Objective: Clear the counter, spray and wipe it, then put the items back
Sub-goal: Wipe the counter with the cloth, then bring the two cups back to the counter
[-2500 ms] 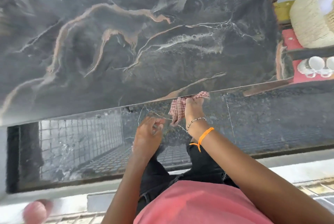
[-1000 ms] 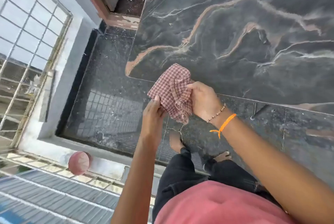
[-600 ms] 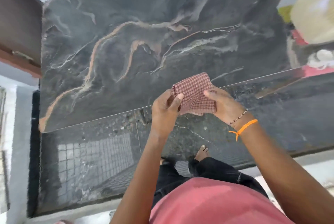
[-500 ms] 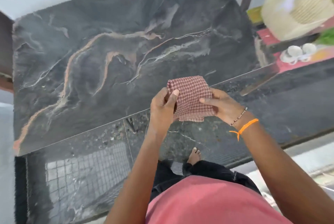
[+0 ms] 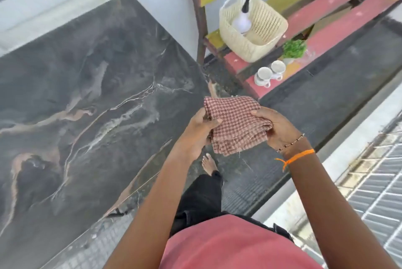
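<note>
Both forearms reach forward and converge at chest height, bare to the elbow. The left hand curls its fingers around one edge of a folded cloth, thumb pressed on top. The right hand grips the opposite edge, fingers wrapped over it, with a beaded bracelet and orange thread at its wrist.

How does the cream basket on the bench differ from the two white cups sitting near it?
The basket is large, woven and cream; the two white cups are small, smooth and white. The basket holds a white spray bottle with a dark top; what the cups hold cannot be told. The basket sits on the upper step of the bench, the cups lower, on its front edge. Both stand upright on the bench, off the counter.
</note>
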The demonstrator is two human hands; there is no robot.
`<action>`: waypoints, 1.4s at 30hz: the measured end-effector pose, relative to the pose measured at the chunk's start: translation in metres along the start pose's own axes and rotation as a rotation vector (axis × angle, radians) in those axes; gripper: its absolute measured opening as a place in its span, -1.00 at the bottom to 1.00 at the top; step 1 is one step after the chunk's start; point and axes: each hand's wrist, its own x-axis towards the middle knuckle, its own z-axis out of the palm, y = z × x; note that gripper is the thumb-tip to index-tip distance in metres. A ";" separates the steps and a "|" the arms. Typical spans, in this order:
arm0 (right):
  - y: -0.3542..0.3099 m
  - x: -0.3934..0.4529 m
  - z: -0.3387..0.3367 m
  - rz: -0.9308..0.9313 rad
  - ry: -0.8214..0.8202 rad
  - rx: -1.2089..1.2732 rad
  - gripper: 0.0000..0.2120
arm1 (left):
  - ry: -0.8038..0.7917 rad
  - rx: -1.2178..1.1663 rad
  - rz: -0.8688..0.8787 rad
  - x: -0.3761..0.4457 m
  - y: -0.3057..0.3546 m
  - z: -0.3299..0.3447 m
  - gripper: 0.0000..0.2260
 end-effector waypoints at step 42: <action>-0.257 0.443 -0.225 0.260 0.032 -0.664 -0.74 | 0.474 -0.300 -0.360 0.476 0.163 0.173 -0.82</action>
